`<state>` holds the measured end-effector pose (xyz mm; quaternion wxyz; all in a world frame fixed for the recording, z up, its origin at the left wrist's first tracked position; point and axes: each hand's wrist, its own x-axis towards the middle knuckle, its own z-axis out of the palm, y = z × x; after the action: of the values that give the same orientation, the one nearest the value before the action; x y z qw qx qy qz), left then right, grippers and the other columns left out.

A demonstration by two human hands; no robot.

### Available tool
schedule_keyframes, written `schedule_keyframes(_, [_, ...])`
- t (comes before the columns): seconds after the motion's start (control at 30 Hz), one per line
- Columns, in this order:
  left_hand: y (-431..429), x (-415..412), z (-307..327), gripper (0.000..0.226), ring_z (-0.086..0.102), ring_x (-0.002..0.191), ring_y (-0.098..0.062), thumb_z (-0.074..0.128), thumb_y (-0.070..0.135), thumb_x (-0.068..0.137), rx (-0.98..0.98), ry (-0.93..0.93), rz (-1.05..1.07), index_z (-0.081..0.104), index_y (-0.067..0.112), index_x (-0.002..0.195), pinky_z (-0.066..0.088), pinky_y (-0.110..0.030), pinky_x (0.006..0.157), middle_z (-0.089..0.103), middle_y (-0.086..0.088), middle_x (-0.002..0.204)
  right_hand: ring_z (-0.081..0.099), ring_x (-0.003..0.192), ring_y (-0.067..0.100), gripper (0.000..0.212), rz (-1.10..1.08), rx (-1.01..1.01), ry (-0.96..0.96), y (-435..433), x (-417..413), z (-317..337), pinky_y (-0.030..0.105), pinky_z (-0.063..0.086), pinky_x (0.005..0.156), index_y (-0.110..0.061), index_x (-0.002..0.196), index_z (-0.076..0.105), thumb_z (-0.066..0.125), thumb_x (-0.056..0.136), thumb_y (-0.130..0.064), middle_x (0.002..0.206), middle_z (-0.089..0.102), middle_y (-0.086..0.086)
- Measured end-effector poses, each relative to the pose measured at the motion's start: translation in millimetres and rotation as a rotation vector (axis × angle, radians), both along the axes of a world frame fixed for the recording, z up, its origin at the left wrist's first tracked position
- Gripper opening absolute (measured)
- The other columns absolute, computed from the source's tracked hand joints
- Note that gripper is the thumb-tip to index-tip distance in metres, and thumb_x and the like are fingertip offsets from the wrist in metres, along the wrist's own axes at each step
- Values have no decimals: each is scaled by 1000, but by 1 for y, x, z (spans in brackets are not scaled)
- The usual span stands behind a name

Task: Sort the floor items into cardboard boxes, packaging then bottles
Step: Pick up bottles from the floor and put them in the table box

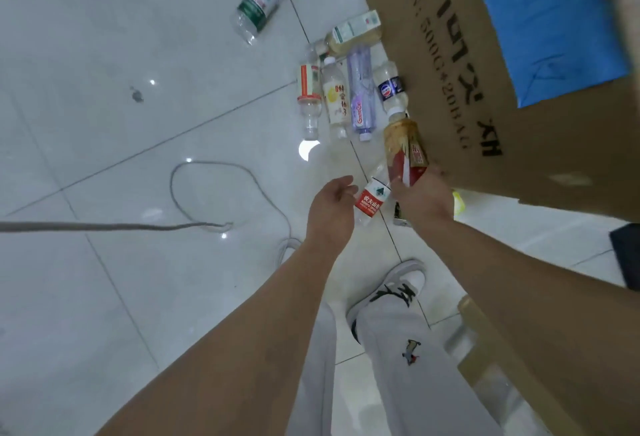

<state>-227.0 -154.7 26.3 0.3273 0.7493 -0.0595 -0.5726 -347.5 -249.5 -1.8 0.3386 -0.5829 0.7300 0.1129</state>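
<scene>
Brown-and-red bottle is gripped by the right hand, fingers curled round its lower end, just beside the large cardboard box. The left hand hovers with fingers loosely apart next to a red-labelled bottle. Beyond, clustered bottles lie on the tiled floor, a green-labelled bottle well apart.

A glossy white tiled floor fills the scene. A grey cord runs in straight from the left edge, then curls into a loose loop near the middle. A small dark stain marks a tile at the far left, a bright round glare shines just beyond the loop, and a dark object is cut off by the right edge.
</scene>
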Motion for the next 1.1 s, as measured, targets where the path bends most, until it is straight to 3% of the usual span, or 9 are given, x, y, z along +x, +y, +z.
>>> schedule_keyframes(0.07, [-18,11,63,35,59,114,-17,45,11,98,-22,-43,-38,56,16,131,46,-20,89,63,-4,127,61,101,33,66,-47,-10,-151,6,10,73,39,53,81,-11,135,42,67,83,-41,118,57,14])
schedule_keyframes(0.17, [-45,37,181,38,55,121,-18,41,16,99,-72,-178,-214,53,20,136,46,-32,101,58,-1,134,65,91,19,56,-96,-83,-414,4,25,204,42,58,78,-28,126,48,70,77,-43,108,62,2])
schedule_keyframes(0.33, [-99,66,399,37,58,118,-20,43,19,99,-291,-293,-247,52,25,134,48,-40,100,60,1,131,63,99,-1,53,-62,-244,-712,-21,28,444,26,55,82,-42,129,46,73,83,-41,111,64,-16])
schedule_keyframes(0.43, [-146,64,528,36,60,111,-19,44,22,99,-445,-334,-283,52,26,133,49,-36,96,60,3,127,59,93,-14,51,-111,-399,-758,-42,18,580,7,47,71,-48,126,39,70,86,-42,110,62,-22])
schedule_keyframes(0.57, [-206,40,672,32,59,114,-19,48,15,97,-700,-378,-403,58,20,127,46,-34,102,64,-3,124,63,102,5,63,-168,-650,-774,-72,-9,709,28,52,84,-37,138,40,69,83,-50,118,63,-11])
schedule_keyframes(0.67, [-229,15,758,34,58,114,-19,47,12,98,-848,-368,-479,56,18,129,46,-33,97,62,-3,125,62,107,11,68,-190,-811,-786,-90,-34,775,34,52,91,-34,137,41,67,79,-60,121,62,-10])
schedule_keyframes(0.8, [-243,-18,824,34,59,113,-19,46,13,99,-966,-353,-530,55,19,131,45,-30,87,61,0,124,58,100,4,55,-210,-961,-805,-92,-64,834,19,47,80,-39,132,37,69,86,-43,112,57,-14])
schedule_keyframes(0.97, [-252,-63,858,27,58,113,-18,46,15,99,-1044,-314,-595,56,25,122,47,-36,97,61,2,124,55,114,11,70,-281,-1006,-803,-90,-102,854,32,52,95,-31,143,35,70,84,-47,129,54,-7])
schedule_keyframes(1.1, [-263,-95,865,35,57,117,-18,45,18,100,-1029,-309,-615,52,26,133,47,-44,102,60,4,127,55,106,3,58,-306,-1043,-812,-97,-131,861,18,51,81,-40,132,36,69,85,-46,121,54,-14])
